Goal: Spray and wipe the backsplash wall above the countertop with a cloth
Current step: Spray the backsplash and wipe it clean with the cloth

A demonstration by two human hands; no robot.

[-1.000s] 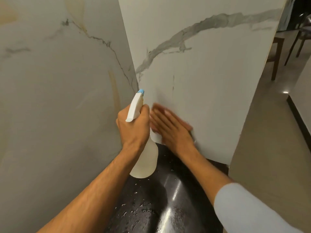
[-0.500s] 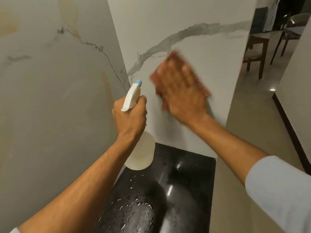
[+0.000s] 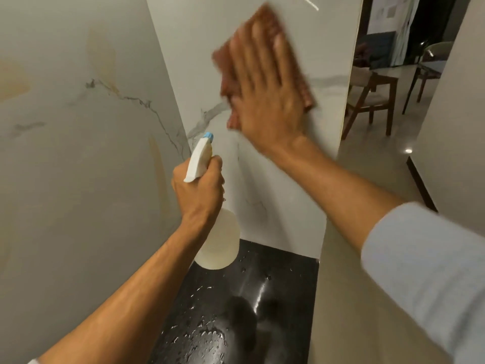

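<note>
Item 1: right hand (image 3: pixel 265 88), flat and blurred, fingers (image 3: pixel 252 46) spread and pressed onto a reddish-brown cloth (image 3: pixel 265 24). The cloth lies flat against the backsplash wall (image 3: pixel 275 179), high on the panel, with its corners showing beyond the hand above and to the right. A pale blue sleeve (image 3: pixel 430 261) covers the upper part of this arm.

Item 2: left hand (image 3: pixel 198 190), fingers wrapped tight around the neck of a white spray bottle (image 3: pixel 219 241). The bottle is held off the surface, its blue nozzle tip (image 3: pixel 209 137) pointing up toward the wall corner. Whether a finger sits on the trigger cannot be told.

Item 3: backsplash wall, white marble-look panel with grey veining, meeting a second veined panel (image 3: pixel 78 153) at an inside corner on the left.

Item 4: black glossy tabletop (image 3: pixel 288 298) below the wall, carrying scattered water droplets (image 3: pixel 202 334).

Item 5: wooden chair (image 3: pixel 372 101) in the room beyond the wall's right edge, well apart from the hands.
</note>
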